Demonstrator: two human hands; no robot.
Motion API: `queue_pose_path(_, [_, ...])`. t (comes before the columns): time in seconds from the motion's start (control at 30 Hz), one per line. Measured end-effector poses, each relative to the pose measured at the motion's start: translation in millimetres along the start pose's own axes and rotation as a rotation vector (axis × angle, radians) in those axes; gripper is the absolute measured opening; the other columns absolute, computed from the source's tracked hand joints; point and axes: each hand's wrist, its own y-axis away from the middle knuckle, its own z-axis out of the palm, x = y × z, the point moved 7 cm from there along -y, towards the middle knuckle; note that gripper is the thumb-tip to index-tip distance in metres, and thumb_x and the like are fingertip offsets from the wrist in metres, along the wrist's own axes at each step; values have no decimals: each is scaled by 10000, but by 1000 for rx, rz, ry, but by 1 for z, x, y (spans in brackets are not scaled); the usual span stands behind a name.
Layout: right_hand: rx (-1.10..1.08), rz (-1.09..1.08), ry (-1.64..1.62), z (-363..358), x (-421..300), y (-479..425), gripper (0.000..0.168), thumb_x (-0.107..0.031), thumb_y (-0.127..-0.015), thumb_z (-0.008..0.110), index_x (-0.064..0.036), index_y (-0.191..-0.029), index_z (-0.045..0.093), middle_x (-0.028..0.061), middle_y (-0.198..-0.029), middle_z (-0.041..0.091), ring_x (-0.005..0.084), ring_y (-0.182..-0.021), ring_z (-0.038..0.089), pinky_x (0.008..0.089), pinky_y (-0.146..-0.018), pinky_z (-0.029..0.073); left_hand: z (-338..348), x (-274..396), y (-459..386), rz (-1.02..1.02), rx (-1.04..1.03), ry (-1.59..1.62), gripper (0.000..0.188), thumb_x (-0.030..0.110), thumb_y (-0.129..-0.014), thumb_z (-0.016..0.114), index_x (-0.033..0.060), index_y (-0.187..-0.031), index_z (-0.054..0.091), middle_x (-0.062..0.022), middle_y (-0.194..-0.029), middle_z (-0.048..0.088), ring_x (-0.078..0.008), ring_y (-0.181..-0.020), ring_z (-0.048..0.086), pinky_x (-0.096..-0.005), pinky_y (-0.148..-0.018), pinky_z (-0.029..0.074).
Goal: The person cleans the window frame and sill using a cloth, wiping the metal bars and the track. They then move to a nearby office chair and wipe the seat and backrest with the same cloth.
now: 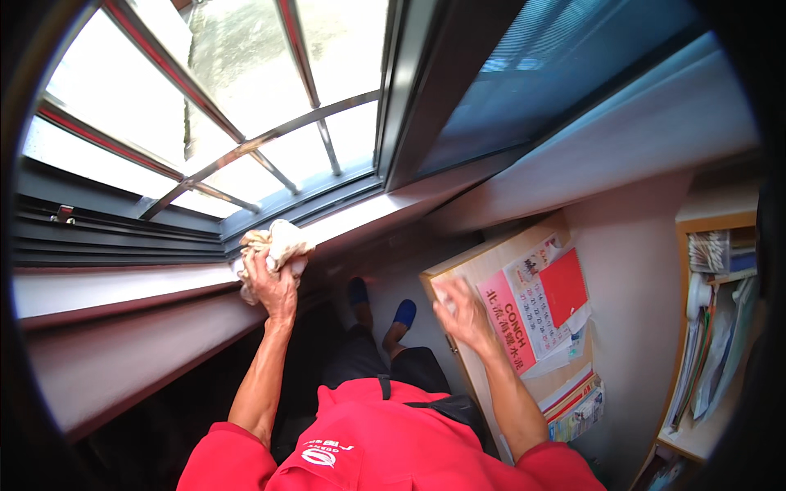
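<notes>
A crumpled, pale cloth (284, 242) is gripped in my left hand (270, 285), which presses it against the lower corner of the window frame, where the dark sill track (123, 236) meets the ledge (350, 221). Metal bars (245, 147) cross the bright window opening just beyond the cloth. My right hand (463, 310) is raised over the left edge of a light wooden cabinet (442, 264), its fingers apart and slightly blurred, with nothing seen in it.
A calendar (534, 294) and a red booklet (562, 288) lie on the cabinet panel at the right. Shelves (681, 294) with folders and papers stand at the far right. A dark-framed window pane (491, 104) is at the upper right. My feet in blue slippers (404, 313) are on the floor below.
</notes>
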Motion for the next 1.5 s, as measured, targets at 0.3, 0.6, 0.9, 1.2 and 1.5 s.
queue_pose_path(0.3, [709, 213, -291, -262, 138, -123, 879, -83, -926, 729, -118, -1684, 287, 171, -1574, 521, 290, -1188, 660, 378, -739, 625, 182, 228, 47, 614, -868, 441, 454, 37, -830, 736, 62, -1277, 664, -222, -1245, 620, -466, -1128, 653, -518, -946, 555])
queue_pose_path(0.6, [923, 421, -236, -344, 202, -59, 953, 1, -912, 681, -148, -1727, 210, 235, -1610, 486, 331, -1177, 696, 397, -863, 607, 219, 299, 36, 535, -695, 520, 555, -27, -807, 753, 85, -1338, 634, -215, -1282, 618, -467, -1167, 636, -524, -948, 548])
queue_pose_path(0.9, [722, 449, -111, -325, 200, -57, 891, -31, -950, 693, -123, -1718, 249, 216, -1602, 519, 259, -1085, 693, 396, -1008, 546, 437, 465, 9, 913, -867, 526, 534, 110, -872, 741, 32, -1381, 601, -266, -1431, 556, -455, -1289, 585, -495, -1105, 473])
queue_pose_path(1.2, [682, 416, -55, -334, 197, -57, 846, 7, -953, 677, -133, -1700, 305, 214, -1569, 533, 258, -1057, 679, 405, -979, 561, 391, 373, 30, 925, -993, 286, 508, 116, -960, 591, -13, -1444, 501, -339, -1643, 391, -472, -1407, 540, -546, -1129, 492])
queue_pose_path(1.5, [583, 335, -258, -313, 282, -69, 777, -10, -981, 692, -137, -1677, 371, 184, -1516, 568, 240, -1136, 661, 369, -957, 557, 50, 55, 0, 534, -512, -259, 412, -85, -848, 598, 2, -1242, 686, -317, -1353, 634, -504, -1259, 624, -529, -1027, 539])
